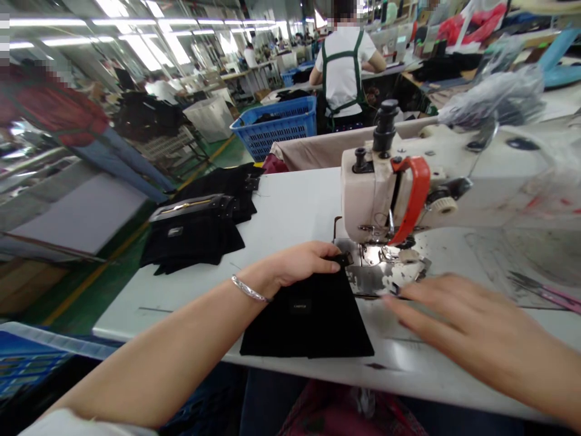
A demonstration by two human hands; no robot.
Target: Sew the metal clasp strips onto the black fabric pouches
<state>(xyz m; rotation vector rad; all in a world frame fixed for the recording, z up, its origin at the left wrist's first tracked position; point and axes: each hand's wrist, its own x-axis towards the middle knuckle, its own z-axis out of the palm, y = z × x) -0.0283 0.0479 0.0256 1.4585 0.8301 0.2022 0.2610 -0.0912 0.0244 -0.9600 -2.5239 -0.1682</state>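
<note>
My left hand (313, 261), with a silver bangle at the wrist, pinches the top edge of a black fabric piece (313, 327) between thumb and fingers. A small dark label sits on this piece, which lies flat at the table's front edge. Its pinched corner is beside the metal plate of the sewing machine (376, 194), left of the needle area. My right hand (454, 309), smeared by motion, is just in front of the machine plate, apart from the fabric. Its fingers are drawn together around a small dark thing that I cannot make out.
A pile of black fabric pieces (195, 224) with a zipper lies at the table's left. Pink-handled scissors (544, 290) rest at right. Blue baskets (276, 124) stand beyond the table and at lower left. One person (342, 69) sits ahead; another (68, 115) is at left.
</note>
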